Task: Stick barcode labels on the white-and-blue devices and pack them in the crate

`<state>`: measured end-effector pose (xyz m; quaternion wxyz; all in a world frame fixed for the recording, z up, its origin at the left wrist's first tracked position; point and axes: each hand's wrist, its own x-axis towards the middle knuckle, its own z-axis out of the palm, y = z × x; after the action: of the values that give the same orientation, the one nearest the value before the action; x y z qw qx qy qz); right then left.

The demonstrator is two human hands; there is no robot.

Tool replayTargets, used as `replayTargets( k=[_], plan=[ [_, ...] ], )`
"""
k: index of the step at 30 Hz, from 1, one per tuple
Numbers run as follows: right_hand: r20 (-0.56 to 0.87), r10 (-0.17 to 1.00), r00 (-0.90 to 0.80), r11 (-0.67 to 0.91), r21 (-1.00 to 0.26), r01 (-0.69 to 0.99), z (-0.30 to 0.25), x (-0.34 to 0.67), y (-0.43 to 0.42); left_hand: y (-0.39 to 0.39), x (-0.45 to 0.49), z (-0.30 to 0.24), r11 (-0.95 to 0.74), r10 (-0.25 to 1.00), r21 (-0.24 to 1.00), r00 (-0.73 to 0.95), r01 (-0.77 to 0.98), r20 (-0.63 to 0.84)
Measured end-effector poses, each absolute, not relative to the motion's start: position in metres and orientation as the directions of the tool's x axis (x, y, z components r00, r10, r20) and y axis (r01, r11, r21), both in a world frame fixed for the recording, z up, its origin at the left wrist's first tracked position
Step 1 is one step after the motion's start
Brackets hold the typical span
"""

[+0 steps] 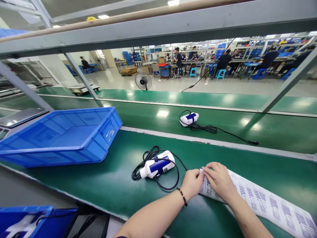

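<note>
Bench (pixel 111 185): crate (pixel 74 145) at left edge. Label sheet (pixel 267 201) along near edge, right. Device (pixel 157 165) mid-bench, cord looped. Left hand (pixel 192 183) and right hand (pixel 219 180) both pinch sheet's left end, fingertips closed. Judgement: peel slowly, keep backing flat.

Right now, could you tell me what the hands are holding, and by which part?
The left hand and right hand pinch the barcode label sheet at its left end.
</note>
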<state>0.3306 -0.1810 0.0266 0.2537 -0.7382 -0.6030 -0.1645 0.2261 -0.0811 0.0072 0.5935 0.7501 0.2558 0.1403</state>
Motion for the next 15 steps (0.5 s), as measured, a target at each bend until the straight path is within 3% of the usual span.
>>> replayTargets(
  k=[8,15],
  plan=[
    [0.616,0.775,0.139,-0.125,-0.067,0.99,0.014,0.33,-0.178,-0.078,0.238,0.0,-0.05,0.539,0.959,0.816,0.277,-0.208],
    [0.579,0.801,0.154,-0.109,-0.113,0.988,0.012,0.339,-0.177,-0.075,0.232,0.012,-0.19,0.501,0.943,0.853,0.273,-0.146]
  ],
)
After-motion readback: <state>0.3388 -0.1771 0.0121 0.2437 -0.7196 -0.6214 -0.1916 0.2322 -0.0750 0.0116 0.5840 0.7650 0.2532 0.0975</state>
